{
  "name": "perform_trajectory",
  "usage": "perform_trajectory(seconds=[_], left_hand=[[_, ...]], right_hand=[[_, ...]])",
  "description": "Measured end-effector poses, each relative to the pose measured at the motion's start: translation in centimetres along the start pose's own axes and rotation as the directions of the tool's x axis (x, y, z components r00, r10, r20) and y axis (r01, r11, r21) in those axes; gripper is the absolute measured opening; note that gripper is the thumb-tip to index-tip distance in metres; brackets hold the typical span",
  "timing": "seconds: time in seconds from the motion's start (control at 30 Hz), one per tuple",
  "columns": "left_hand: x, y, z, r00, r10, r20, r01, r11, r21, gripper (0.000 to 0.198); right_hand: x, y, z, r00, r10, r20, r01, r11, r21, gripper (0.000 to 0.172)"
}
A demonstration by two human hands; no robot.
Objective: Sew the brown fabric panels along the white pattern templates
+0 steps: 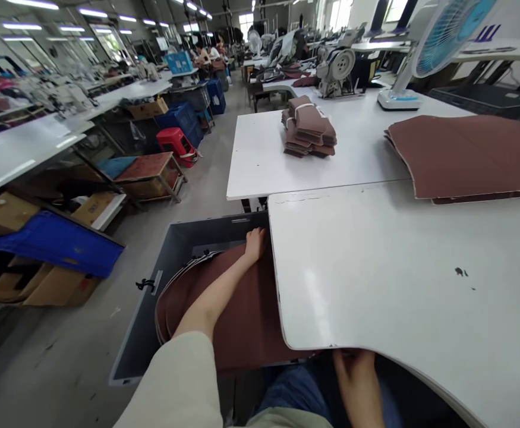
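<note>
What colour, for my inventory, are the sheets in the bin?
The sheets are reddish brown; best view: head.

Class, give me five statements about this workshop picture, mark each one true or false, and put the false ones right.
1. The left hand reaches into the grey bin. True.
2. The right hand lies flat on top of the near white table. False: it is at the table's curved front edge, its fingertips hidden.
3. A banded stack of brown pieces sits on the farther white table. True.
4. The plastic stool across the aisle is yellow. False: the stool is red.
5. Large brown sheets lie in the grey bin. True.
</note>
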State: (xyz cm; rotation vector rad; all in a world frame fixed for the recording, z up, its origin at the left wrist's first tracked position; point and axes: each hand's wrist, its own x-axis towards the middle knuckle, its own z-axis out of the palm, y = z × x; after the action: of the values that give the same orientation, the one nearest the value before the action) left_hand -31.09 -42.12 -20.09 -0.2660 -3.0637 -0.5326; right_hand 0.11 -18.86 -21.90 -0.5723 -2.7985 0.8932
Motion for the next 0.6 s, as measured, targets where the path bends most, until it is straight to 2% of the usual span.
perform_trajectory(seconds=[0.07, 0.1, 0.13, 0.2, 0.3, 0.37, 0.47, 0.53, 0.6], left_hand=[[-2.4, -0.5, -0.8, 0.999, -0.003, -0.042, 0.004, 1.0, 0.019, 0.032], [-4.0, -0.9, -1.1, 0.998, -0.016, -0.06, 0.018, 0.999, 0.031, 0.035], [-5.6, -1.4, -1.3, 0.997, -0.034, -0.073, 0.037, 0.998, 0.043, 0.039], [-8.6, -2.5, -1.2, 0.994, -0.084, -0.067, 0.088, 0.994, 0.065, 0.045], [-10.8, -4.2, 0.1, 0.988, -0.154, 0.018, 0.152, 0.984, 0.095, 0.049], [-10.8, -5.0, 1.3, 0.982, -0.17, 0.085, 0.16, 0.98, 0.115, 0.05], [-10.0, -5.4, 2.2, 0.977, -0.159, 0.139, 0.137, 0.978, 0.158, 0.05], [-9.7, -5.2, 1.4, 0.98, -0.133, 0.147, 0.103, 0.975, 0.197, 0.049], [-9.1, -4.6, -0.3, 0.985, -0.06, 0.164, 0.021, 0.973, 0.23, 0.045]], right_hand=[[-1.6, -0.4, 0.7, 0.982, -0.18, -0.05, 0.171, 0.975, -0.145, 0.035], [-2.2, -0.6, 0.9, 0.964, -0.265, -0.014, 0.256, 0.942, -0.215, 0.031], [-2.6, -0.8, 1.0, 0.944, -0.325, 0.054, 0.328, 0.909, -0.256, 0.03], [-2.8, -1.6, 1.0, 0.903, -0.36, 0.233, 0.412, 0.879, -0.241, 0.035], [-1.6, -3.4, 0.8, 0.839, -0.303, 0.452, 0.398, 0.908, -0.132, 0.042], [-0.4, -4.7, 0.8, 0.819, -0.267, 0.508, 0.352, 0.933, -0.077, 0.042], [1.0, -6.0, 0.9, 0.827, -0.25, 0.503, 0.3, 0.954, -0.018, 0.042], [1.1, -6.2, 0.4, 0.84, -0.247, 0.483, 0.272, 0.962, 0.019, 0.048], [0.4, -6.2, -1.1, 0.852, -0.248, 0.461, 0.237, 0.968, 0.082, 0.058]])
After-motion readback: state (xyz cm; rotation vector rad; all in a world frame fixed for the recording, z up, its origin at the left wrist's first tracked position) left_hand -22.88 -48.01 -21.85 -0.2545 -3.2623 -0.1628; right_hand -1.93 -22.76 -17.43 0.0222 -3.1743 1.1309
